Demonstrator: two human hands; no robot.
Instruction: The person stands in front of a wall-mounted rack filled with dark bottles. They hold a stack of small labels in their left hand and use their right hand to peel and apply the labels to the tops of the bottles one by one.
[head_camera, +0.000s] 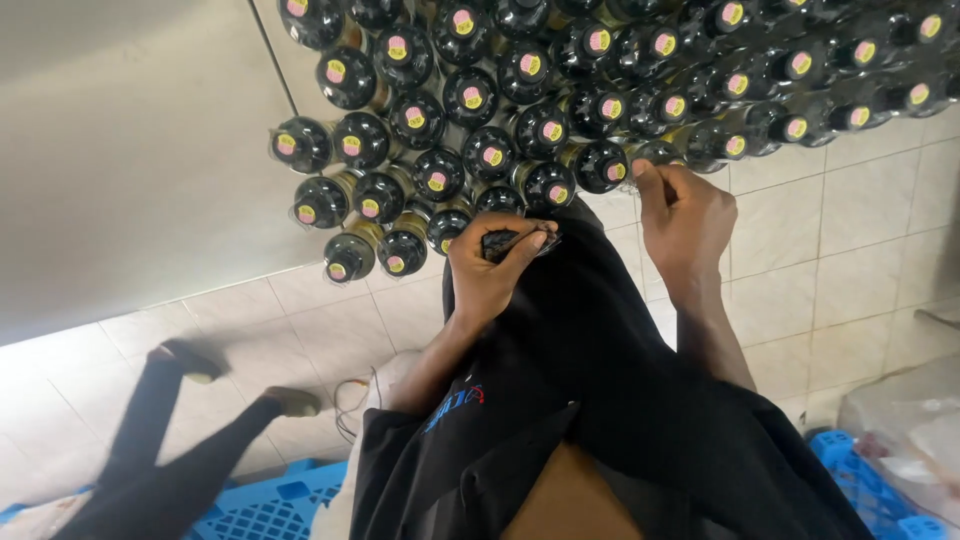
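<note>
While my left hand (490, 265) pinches a small dark cap (500, 240) over my lap, my right hand (685, 215), fingers curled, touches the nearest capped bottle (655, 155), upright just beyond it.

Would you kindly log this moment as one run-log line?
left hand: shut on small dark object | right hand: fingers at bottle cap | bottles: dark, clustered, yellow-pink cap stickers | floor: tiled

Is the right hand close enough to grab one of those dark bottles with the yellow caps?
Probably yes. The right hand already has its fingers at the nearest dark bottles, and nothing sits between them.
</note>
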